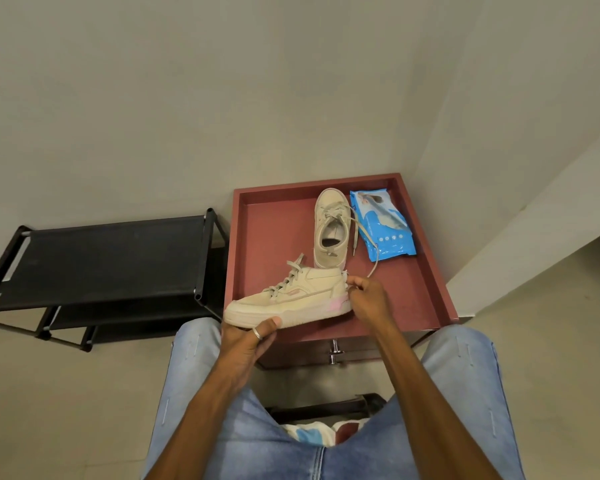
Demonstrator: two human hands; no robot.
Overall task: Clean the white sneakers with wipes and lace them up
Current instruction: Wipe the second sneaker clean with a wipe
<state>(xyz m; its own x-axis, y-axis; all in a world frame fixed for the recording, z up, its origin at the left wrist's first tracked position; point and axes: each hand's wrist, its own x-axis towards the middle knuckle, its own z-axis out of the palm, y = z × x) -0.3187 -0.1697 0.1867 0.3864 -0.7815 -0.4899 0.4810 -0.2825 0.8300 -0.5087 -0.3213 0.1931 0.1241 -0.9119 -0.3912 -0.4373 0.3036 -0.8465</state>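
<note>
I hold an off-white sneaker (291, 299) on its side over the front edge of the red table top (274, 233), toe to the left, pink patch at the heel. My left hand (248, 341) grips its sole from below, thumb on the sole's edge. My right hand (368, 299) pinches a small white wipe against the heel. The second sneaker (329, 230) stands upright on the table behind, its loose lace (364, 237) trailing right. A blue wipes pack (383, 225) lies beside it at the back right.
A black shoe rack (101, 268) stands to the left of the red table. A wall corner and a white panel (534, 220) close in on the right. My knees in blue jeans flank the table's drawer handle (334, 351).
</note>
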